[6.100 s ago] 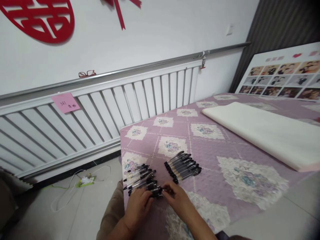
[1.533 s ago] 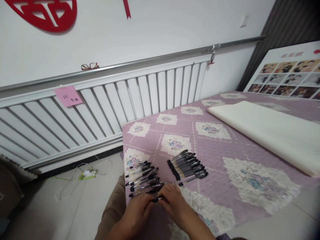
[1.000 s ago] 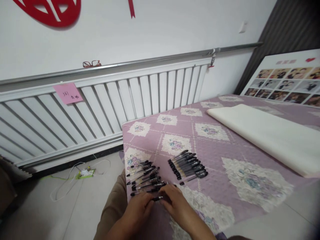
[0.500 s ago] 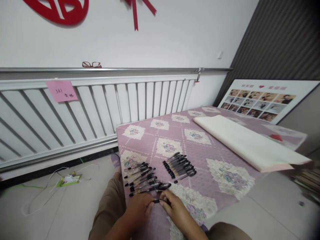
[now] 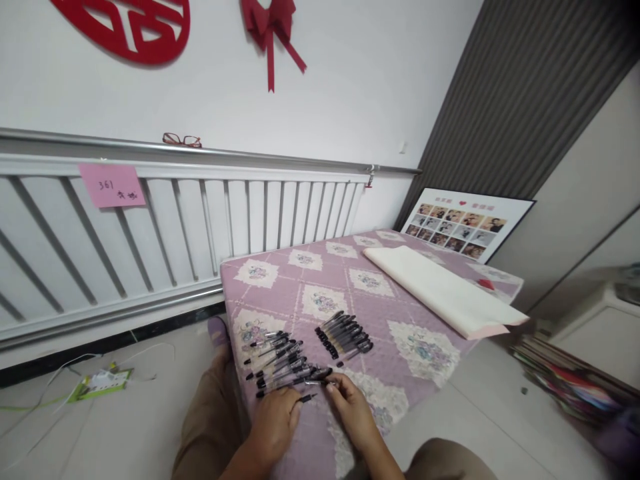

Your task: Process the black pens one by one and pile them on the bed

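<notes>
Pens (image 5: 350, 337) lie close together in a neat row on a purple flowered tablecloth (image 5: 385, 310), their ends black. To the left of this row, slightly apart from it, is a looser heap of pens (image 5: 289, 348), some crossing others. The left hand (image 5: 274, 417) is nearer the wearer than the row and to its left, at the near edge of the heap; its fingers curl around a single pen (image 5: 307, 398), whose dark end and narrow point jut out toward the right. The right hand (image 5: 350, 403) is on the near side of the row, thumb and forefinger drawn together beside a slim, clear-and-dark piece (image 5: 316, 383). That piece is too small to identify, and whether the fingertips pinch it or merely touch it I cannot tell.

Beyond the row and to its right, a folded cream sheet (image 5: 435, 287) spreads over the cloth, and farther off that way leans a photo board (image 5: 457, 230). A white radiator (image 5: 290, 213) stands behind the row, a pink note (image 5: 113, 185) on it well to the row's left, with red-framed glasses (image 5: 183, 140) on the pipe (image 5: 280, 157) above.
</notes>
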The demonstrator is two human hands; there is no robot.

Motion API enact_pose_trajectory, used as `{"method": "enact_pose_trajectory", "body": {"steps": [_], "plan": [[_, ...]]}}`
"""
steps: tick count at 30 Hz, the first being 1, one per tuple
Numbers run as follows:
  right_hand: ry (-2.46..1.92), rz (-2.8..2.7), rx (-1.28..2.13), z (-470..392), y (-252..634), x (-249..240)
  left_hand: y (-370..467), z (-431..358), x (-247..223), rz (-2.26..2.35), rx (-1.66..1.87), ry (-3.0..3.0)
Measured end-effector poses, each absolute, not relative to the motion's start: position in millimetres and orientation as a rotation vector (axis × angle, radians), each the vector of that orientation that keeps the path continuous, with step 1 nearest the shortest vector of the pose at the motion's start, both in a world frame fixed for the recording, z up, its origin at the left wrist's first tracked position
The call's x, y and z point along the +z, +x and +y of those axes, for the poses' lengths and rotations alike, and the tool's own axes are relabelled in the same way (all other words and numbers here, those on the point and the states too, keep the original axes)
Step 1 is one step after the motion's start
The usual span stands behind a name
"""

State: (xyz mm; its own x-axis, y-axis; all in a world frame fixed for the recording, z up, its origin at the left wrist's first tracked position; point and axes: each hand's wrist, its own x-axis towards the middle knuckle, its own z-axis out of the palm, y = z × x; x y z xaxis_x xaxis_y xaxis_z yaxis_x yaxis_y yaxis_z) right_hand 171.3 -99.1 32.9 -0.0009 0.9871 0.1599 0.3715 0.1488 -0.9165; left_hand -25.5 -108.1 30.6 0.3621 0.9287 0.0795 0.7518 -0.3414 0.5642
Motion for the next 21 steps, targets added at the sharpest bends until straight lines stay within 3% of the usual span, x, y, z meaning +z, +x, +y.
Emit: {"method": "enact_pose_trajectory", "body": {"steps": [9,21], "plan": [[-1.427,-1.757,0.545,-102,155,25,-25,-109,26,1.467,0.628,2.192],[-1.419,-1.592,0.519,-103,162,17,-24,-103,22,1.530,0.630,2.091]]}}
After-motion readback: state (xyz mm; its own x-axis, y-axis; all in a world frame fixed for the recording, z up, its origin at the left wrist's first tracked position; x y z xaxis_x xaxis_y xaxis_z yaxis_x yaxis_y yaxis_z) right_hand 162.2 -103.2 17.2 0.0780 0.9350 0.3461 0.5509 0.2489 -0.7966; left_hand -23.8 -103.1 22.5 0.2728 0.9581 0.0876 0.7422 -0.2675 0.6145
